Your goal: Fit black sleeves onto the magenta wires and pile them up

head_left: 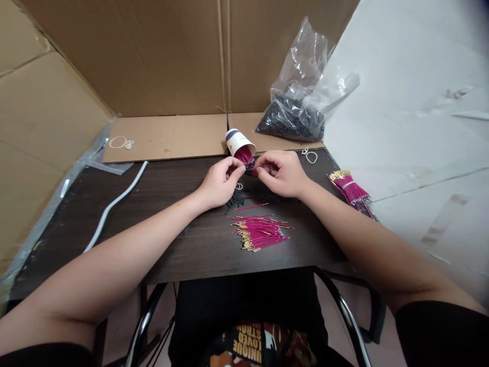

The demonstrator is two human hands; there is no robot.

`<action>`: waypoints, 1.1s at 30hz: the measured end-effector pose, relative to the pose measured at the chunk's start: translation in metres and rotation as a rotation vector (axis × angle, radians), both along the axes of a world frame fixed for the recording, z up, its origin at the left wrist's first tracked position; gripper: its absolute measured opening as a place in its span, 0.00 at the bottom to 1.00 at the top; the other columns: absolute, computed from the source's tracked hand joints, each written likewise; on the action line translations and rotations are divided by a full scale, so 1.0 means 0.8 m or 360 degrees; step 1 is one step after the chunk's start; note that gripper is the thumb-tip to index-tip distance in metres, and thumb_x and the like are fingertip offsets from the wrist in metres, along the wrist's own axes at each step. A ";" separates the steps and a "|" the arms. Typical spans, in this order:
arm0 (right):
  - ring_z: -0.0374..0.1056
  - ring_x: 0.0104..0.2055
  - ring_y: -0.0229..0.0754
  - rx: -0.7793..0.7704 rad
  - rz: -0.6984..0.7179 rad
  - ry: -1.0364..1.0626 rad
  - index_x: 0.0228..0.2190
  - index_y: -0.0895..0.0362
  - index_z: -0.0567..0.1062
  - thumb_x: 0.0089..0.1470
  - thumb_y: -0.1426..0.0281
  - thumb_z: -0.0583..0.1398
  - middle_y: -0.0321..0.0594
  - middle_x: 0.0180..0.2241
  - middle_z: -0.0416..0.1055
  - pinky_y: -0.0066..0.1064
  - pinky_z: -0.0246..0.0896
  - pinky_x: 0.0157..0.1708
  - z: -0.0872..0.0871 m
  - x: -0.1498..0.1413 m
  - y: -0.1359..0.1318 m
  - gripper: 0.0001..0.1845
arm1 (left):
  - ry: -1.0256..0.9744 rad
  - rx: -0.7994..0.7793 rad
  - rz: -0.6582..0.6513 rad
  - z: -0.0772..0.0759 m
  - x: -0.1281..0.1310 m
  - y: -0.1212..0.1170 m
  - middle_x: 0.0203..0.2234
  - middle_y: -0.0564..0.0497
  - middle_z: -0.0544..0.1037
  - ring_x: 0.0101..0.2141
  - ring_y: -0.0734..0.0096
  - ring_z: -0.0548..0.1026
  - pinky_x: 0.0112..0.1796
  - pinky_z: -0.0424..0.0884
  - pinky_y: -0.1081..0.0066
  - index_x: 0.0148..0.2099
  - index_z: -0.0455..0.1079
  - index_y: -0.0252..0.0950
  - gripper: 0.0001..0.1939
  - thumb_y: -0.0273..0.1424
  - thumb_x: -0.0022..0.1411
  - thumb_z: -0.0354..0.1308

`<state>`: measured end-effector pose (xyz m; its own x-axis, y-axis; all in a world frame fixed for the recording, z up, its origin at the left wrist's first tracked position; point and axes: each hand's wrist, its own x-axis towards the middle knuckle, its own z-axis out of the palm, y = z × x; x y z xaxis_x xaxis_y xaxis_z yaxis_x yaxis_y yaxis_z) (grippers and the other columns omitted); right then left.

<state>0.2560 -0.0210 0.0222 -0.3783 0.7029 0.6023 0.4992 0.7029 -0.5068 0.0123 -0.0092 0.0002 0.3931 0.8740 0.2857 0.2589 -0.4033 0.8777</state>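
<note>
In front of the cup, my left hand (pixel 221 182) has its thumb and forefinger pinched together; whatever lies between them is too small to make out. My right hand (pixel 283 174) faces it, fingers closed on a thin magenta wire (pixel 270 166). Between and just beyond the fingertips, a white paper cup (pixel 234 139) lies tipped on its side, its mouth toward me, with magenta wires (pixel 244 154) inside. Short black tubes (pixel 239 199) lie loose below my left hand. Nearer me is a pile of magenta wires with gold-coloured ends (pixel 263 232).
A clear plastic bag of black pieces (pixel 292 120) stands at the back right. A banded magenta wire bundle (pixel 349 187) lies at the table's right edge. Rubber bands (pixel 311 157) and a pale tube (pixel 110 206) are about. Cardboard walls (pixel 153 56) enclose the back and left.
</note>
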 end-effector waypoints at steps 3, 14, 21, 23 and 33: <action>0.67 0.29 0.39 0.0018 0.0016 -0.0021 0.34 0.56 0.80 0.62 0.70 0.63 0.37 0.30 0.77 0.36 0.60 0.36 0.001 0.000 0.000 0.04 | 0.0015 -0.0008 0.0007 0.003 0.000 -0.002 0.40 0.46 0.82 0.36 0.66 0.74 0.39 0.69 0.66 0.46 0.74 0.35 0.11 0.39 0.79 0.61; 0.72 0.34 0.42 -0.0170 0.0011 -0.0001 0.37 0.56 0.87 0.62 0.68 0.66 0.42 0.37 0.80 0.36 0.65 0.37 0.001 0.015 0.013 0.08 | -0.0045 -0.0072 0.0107 0.005 -0.001 -0.003 0.47 0.44 0.83 0.39 0.66 0.77 0.42 0.73 0.65 0.54 0.75 0.35 0.09 0.34 0.78 0.63; 0.72 0.36 0.43 -0.0330 0.0060 0.0068 0.37 0.56 0.88 0.62 0.65 0.68 0.42 0.37 0.80 0.39 0.67 0.41 0.002 0.029 0.027 0.09 | -0.0055 -0.0116 0.0172 -0.001 -0.001 -0.001 0.48 0.43 0.82 0.40 0.66 0.77 0.44 0.74 0.64 0.55 0.72 0.35 0.06 0.27 0.78 0.59; 0.73 0.36 0.43 -0.0386 0.0101 0.0042 0.38 0.56 0.87 0.63 0.64 0.68 0.42 0.36 0.81 0.39 0.67 0.42 0.003 0.029 0.027 0.09 | -0.0054 -0.0112 0.0167 0.001 -0.001 -0.002 0.47 0.43 0.81 0.41 0.66 0.77 0.44 0.75 0.64 0.54 0.72 0.35 0.06 0.25 0.77 0.59; 0.74 0.35 0.44 -0.0502 0.0025 -0.0127 0.38 0.55 0.89 0.60 0.65 0.68 0.42 0.35 0.82 0.40 0.67 0.40 -0.002 0.031 0.027 0.10 | 0.0019 -0.0070 0.0136 0.010 -0.002 -0.007 0.43 0.46 0.81 0.39 0.67 0.77 0.42 0.73 0.66 0.50 0.73 0.36 0.12 0.17 0.68 0.60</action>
